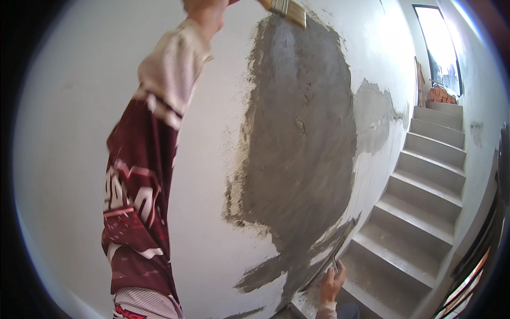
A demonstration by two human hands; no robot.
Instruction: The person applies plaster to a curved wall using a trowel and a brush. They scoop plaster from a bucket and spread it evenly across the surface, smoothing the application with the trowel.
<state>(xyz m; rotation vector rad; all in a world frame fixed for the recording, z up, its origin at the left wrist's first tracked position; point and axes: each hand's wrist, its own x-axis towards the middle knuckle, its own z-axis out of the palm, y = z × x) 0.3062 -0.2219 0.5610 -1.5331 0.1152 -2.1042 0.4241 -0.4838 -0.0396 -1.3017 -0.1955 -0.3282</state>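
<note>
My left hand (206, 13) is raised high and partly cut off by the top edge. It grips a flat paintbrush (289, 13), whose pale bristles are at the upper edge of a grey mortar patch (300, 122) on the white wall. Low down, my right hand (332, 282) is closed on the handle of a long, flat plastering trowel (342, 242). The trowel's blade stands edge-on, slanting along the wall beside smeared mortar at the patch's lower end. From this angle, firm contact between blade and wall cannot be judged.
Concrete stairs (419, 186) climb along the wall on the right. At their top, a stack of red bricks (441, 95) sits under a bright window (438, 48). An older, lighter repair patch (374, 117) adjoins the wet one. Dark railing-like parts (486, 239) line the right edge.
</note>
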